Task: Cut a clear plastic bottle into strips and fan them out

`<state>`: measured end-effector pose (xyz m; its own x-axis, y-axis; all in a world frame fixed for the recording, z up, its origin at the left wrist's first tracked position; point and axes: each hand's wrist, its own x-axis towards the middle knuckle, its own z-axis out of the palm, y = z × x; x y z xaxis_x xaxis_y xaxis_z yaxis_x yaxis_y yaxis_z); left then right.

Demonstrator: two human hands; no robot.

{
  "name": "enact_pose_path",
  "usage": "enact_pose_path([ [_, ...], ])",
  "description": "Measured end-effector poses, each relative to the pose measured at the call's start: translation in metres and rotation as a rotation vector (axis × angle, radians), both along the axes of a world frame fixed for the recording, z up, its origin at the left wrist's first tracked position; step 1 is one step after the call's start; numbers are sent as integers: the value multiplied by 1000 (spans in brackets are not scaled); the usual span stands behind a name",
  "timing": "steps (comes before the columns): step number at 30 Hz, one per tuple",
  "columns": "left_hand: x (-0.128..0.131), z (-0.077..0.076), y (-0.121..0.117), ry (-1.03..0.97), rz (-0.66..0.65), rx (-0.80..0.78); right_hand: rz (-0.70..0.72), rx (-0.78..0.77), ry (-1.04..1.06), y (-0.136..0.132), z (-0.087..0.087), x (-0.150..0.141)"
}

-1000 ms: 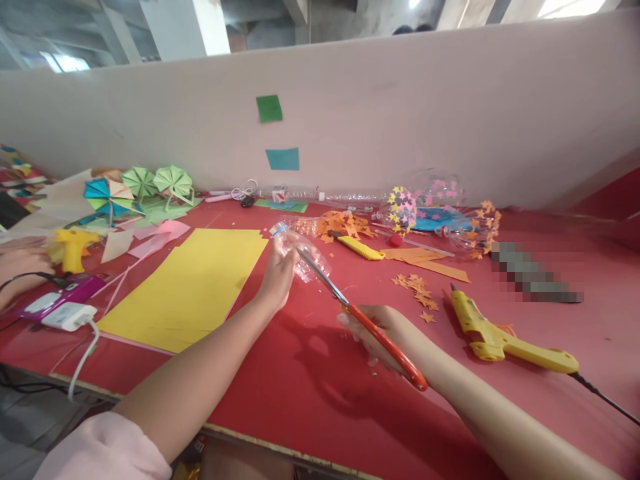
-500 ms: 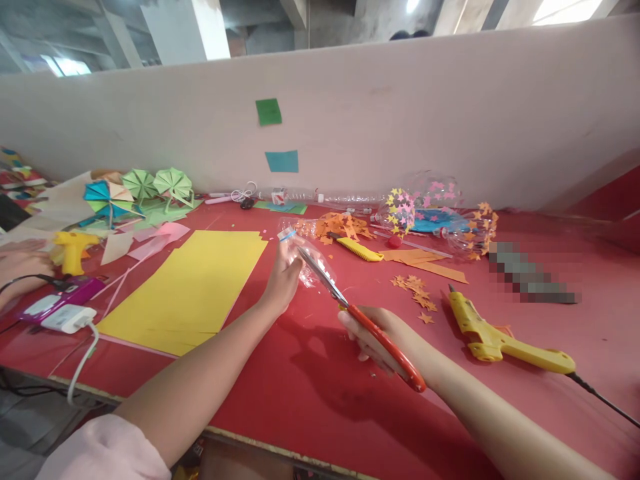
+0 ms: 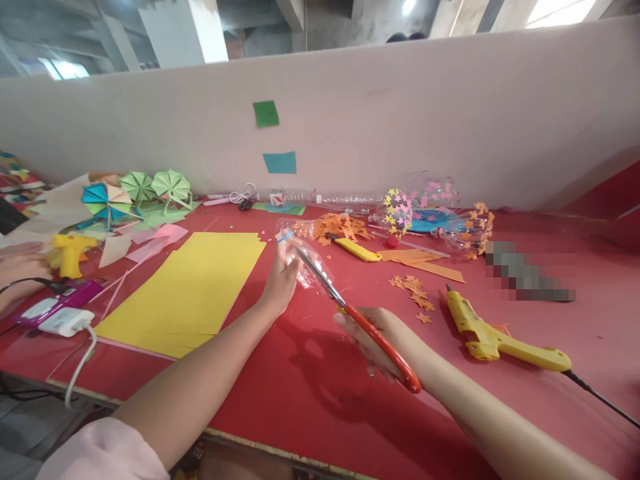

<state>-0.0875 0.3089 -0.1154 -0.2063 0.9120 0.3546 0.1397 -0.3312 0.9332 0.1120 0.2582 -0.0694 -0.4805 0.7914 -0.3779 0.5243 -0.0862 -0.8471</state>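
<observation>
My left hand (image 3: 283,275) is wrapped round the neck end of a clear plastic bottle piece (image 3: 313,275), which has a pale blue ring at its top. Red-handled scissors (image 3: 373,333) are gripped in my right hand (image 3: 384,337), with the blades pointing up and left. Their tips lie at the bottle piece, close to my left fingers. Whether the blades are parted is hard to make out. Beyond my hands lie a yellow box cutter (image 3: 355,249) and a pile of orange paper stars (image 3: 343,227).
Yellow paper sheets (image 3: 195,287) lie to the left, near a purple power strip (image 3: 60,300). Another person's hand (image 3: 23,267) rests beside a yellow glue gun (image 3: 73,253). On the right lie a second glue gun (image 3: 500,340) and star-covered bottle pieces (image 3: 400,210).
The whole view has shifted very slightly. My hands, the scissors and the bottle piece keep nearly the same positions.
</observation>
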Motion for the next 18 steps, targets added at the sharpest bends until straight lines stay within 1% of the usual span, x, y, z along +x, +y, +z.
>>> enact_pose_path([
  [3,2,4,-3,-105,-21,-24,6,-15,36,0,2,0],
  [6,7,10,-6,-163,-56,1,14,-4,61,1,3,0],
  [8,9,12,-8,-192,-55,9,10,0,63,1,4,1],
  [13,8,14,-9,-179,-47,12,23,-15,49,2,6,3],
  [16,7,12,-7,-162,-87,29,42,6,41,2,9,3],
  [18,6,10,-6,-156,-120,46,28,14,34,2,10,3],
])
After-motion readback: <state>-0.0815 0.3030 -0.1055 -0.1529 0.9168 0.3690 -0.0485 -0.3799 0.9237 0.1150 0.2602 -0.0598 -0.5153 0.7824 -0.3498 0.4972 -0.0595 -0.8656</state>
